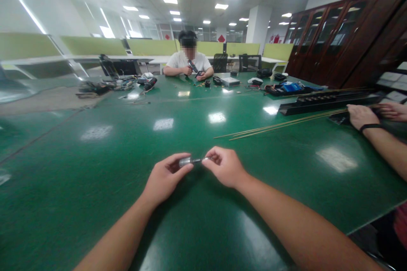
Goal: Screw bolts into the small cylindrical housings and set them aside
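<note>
Just above the green table, my left hand grips a short silver metal cylinder between thumb and fingers. A thin dark shaft runs from the cylinder's right end toward my right hand. The thumb and index finger of that hand pinch a small silver piece at the shaft's far end. Most of this piece is covered by the fingertips, so its kind does not show. Cylinder, shaft and small piece lie roughly in one level line.
Long thin brass-coloured rods reach in from the right, held by a co-worker's hands. Beyond them lies a black metal channel. Across the table another person holds a dark tool. A drill and several boxes stand there.
</note>
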`<action>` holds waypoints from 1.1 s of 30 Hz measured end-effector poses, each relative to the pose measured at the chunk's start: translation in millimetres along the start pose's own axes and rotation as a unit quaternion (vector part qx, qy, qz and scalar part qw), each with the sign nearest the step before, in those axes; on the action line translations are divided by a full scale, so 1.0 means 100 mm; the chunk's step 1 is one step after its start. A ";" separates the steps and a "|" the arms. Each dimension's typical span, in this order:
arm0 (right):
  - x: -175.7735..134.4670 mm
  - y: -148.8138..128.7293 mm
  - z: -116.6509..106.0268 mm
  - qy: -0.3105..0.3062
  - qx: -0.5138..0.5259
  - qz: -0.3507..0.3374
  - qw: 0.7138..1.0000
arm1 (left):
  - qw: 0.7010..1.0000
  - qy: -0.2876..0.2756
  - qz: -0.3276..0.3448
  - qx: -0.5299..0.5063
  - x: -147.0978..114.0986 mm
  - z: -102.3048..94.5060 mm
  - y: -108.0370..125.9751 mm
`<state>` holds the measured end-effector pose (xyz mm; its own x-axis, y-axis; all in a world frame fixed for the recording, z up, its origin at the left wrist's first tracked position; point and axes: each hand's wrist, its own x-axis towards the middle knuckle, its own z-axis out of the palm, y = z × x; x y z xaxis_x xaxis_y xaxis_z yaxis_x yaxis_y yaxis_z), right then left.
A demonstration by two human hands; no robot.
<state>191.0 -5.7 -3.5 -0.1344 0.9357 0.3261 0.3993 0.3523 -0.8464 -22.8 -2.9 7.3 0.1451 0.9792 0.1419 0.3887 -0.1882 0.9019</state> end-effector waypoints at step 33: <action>0.01 0.05 0.06 -0.140 -0.086 0.016 0.986 | 0.954 0.188 -0.080 -0.218 -0.02 -0.21 0.11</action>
<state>187.6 -2.8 -9.4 -0.3556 0.9223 0.1513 0.5515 0.3377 -0.7628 -38.2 -5.4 26.1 -0.2533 0.9661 0.0505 -0.0480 -0.0647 0.9967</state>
